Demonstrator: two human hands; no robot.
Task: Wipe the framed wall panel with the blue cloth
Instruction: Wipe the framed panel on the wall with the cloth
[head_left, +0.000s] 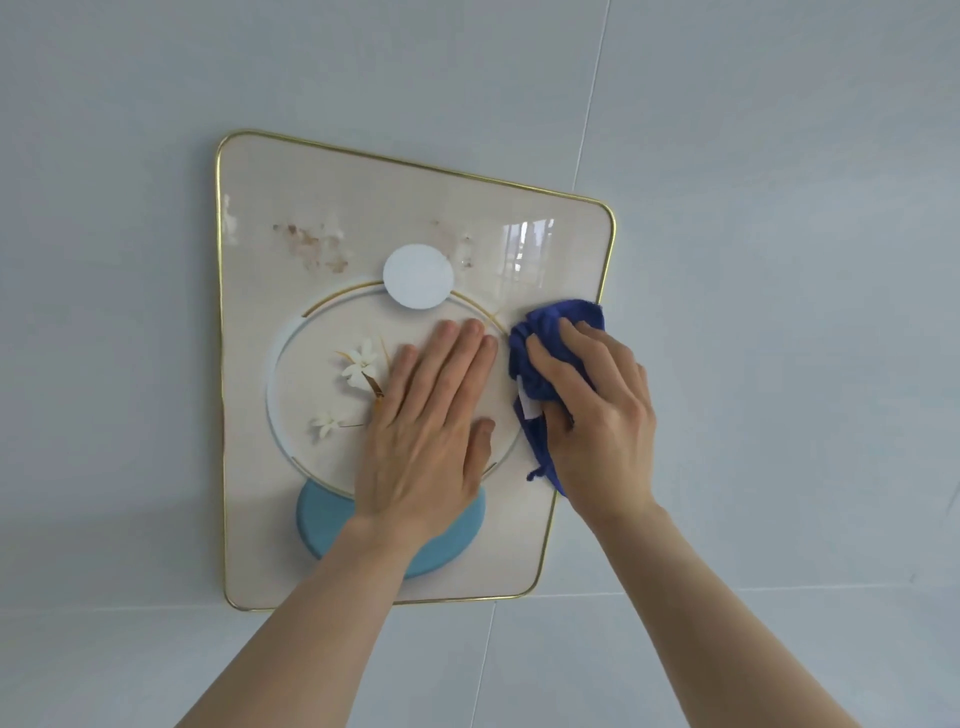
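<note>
- The framed wall panel (260, 218) hangs on a pale tiled wall (779, 208); a thin gold frame (415, 165) runs round its rounded edge. Its glossy cream face carries a white disc (418, 276), a ring drawn in white and gold (275, 364), small white flowers (360, 366) and a blue-green oval (322, 519) near the bottom.
- The right hand (597, 410) presses the blue cloth (535, 358) against the panel just inside its right edge, about halfway up. Its fingers are curled over the bunched cloth and hold it, with part of the cloth trailing below the hand.
- The left hand (431, 415) lies flat and spread on the middle of the panel, fingers straight, gripping nothing. It seems to be steadying the panel against the wall.
- The wiping appears to be under way, with the cloth in contact with the surface at the right side.
- Brownish smudges (311, 247) show on the upper left part, and fainter marks (465, 254) sit to the right of the white disc. These look untouched, so the upper part probably remains to be cleaned.
- A window reflection (524, 244) in the upper right makes that patch hard to judge.
- Whether the lower part and left edge are already clean cannot be told; no obvious dirt shows there.
- By my estimate a good share of the task is left, mainly the stained upper band.
</note>
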